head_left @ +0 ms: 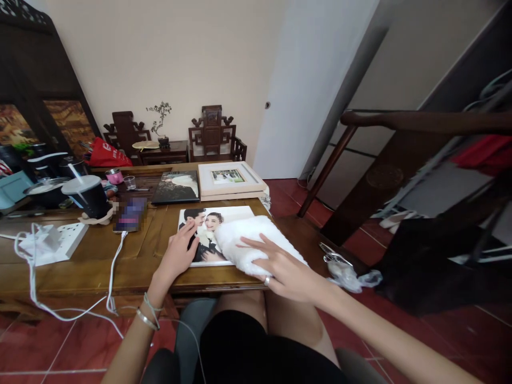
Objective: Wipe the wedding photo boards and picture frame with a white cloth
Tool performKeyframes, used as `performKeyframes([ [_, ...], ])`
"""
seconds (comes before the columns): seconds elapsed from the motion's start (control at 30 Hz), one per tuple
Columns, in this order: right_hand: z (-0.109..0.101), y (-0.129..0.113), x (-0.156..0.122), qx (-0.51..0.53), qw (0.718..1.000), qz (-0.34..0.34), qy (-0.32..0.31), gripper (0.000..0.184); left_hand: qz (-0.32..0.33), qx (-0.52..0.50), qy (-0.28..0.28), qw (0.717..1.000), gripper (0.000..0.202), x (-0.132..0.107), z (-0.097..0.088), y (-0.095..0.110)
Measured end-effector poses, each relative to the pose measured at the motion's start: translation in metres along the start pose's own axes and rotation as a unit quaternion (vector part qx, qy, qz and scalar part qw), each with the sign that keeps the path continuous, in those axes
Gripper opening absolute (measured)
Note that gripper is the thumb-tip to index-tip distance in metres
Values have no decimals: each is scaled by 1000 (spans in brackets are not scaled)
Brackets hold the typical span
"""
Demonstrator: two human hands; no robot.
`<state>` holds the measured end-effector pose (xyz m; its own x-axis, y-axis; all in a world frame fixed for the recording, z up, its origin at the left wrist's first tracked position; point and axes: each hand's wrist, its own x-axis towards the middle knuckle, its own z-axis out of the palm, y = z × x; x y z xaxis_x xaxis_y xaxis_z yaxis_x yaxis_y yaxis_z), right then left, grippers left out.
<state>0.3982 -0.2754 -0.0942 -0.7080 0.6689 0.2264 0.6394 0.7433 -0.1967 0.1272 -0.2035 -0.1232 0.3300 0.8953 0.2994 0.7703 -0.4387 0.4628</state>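
A printed photo panel (205, 255), showing two people posed close together, lies flat near the table's front edge. My left hand (182, 249) rests on its left side, fingers stretched out and holding nothing. A folded, fluffy white towel (240, 237) covers the panel's right part and reaches past its right edge. On top of the towel is my right hand (276, 266), its front fingers spread and a ringed finger bent at the towel's near edge, gripping it. The part of the photo under the towel is hidden.
Behind the panel lie a dark photo album (176, 188) and a white framed picture (232, 182). To the left are a lidded drink cup (88, 196), a charging phone (130, 214) and a power strip (66, 242) with trailing cables. A wooden chair (372, 165) stands at right.
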Motion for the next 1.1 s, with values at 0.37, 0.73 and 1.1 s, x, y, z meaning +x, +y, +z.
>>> performKeyframes([
  [0.37,2,78,94,-55,995,62,52,30,-6,-18,-6,1000,45,-1,-2,1],
  [0.73,-1,-3,-16,-7,1000,16,0,28,2,-21,5,1000,46,0,2,-2],
  [1.1,4,57,88,-35,998,35,24,32,17,-8,-6,1000,47,-1,1,-6],
])
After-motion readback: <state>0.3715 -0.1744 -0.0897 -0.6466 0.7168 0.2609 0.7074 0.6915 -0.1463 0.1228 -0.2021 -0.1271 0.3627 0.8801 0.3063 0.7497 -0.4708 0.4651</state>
